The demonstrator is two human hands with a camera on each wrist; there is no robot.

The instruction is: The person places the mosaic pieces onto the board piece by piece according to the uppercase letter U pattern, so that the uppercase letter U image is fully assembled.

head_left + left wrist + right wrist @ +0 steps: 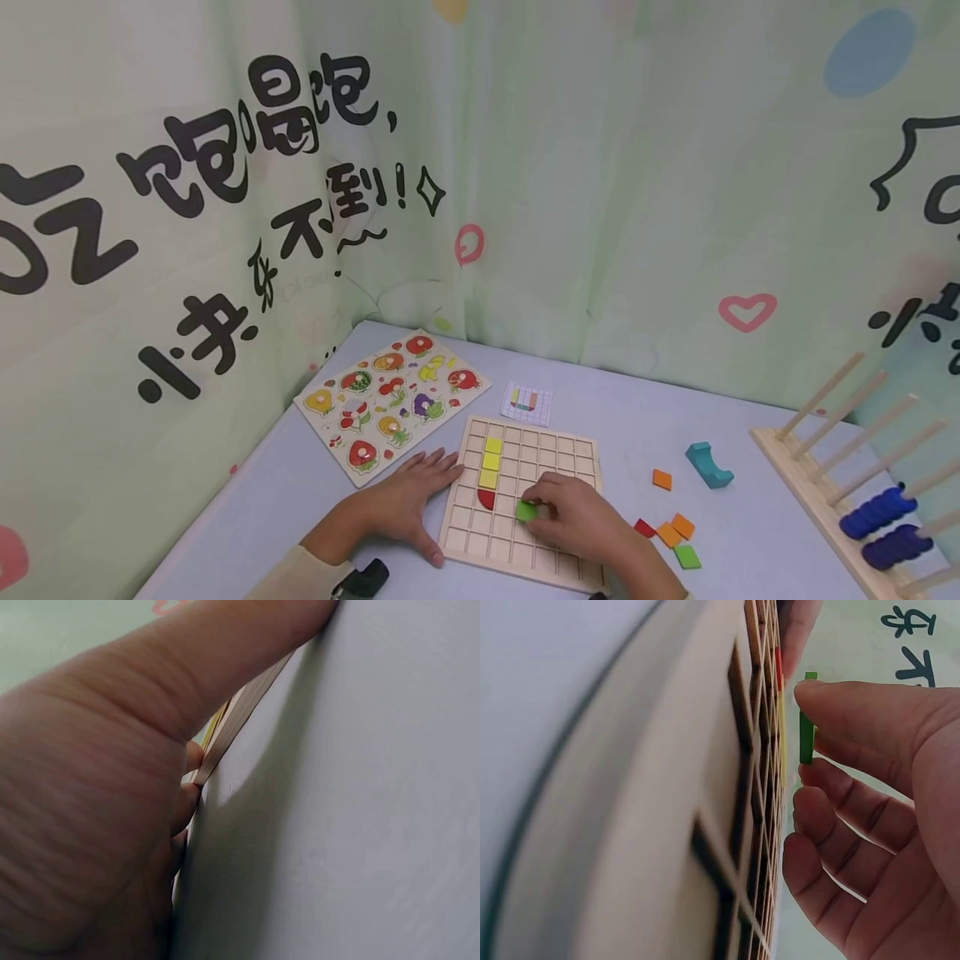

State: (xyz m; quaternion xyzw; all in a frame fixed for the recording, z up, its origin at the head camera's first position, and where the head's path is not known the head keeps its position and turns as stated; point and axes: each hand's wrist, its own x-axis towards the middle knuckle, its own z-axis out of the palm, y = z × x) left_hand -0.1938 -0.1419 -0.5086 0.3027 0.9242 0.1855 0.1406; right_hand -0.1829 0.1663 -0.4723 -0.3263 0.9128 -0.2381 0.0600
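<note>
My right hand [573, 512] pinches a green tile [526, 511] between thumb and fingers, over the lower middle of a wooden grid board [555, 450]. Seen edge-on in the right wrist view, the green tile [807, 735] stands apart from the grid surface. Down a left column of the board lie yellow square tiles [490, 462], with a red quarter-round tile [487, 499] directly below. My left hand [408, 500] lies spread at the board's left side, fingertips and thumb at its edge. The left wrist view shows mostly its palm and thumb.
Behind the board lies a small pattern card [527, 404]. A fruit puzzle board [321, 423] is at the back left. Loose orange tiles [668, 534], a red tile [644, 527], a green tile [687, 557] and a teal arch block [705, 465] lie right, before a pegged bead rack [798, 475].
</note>
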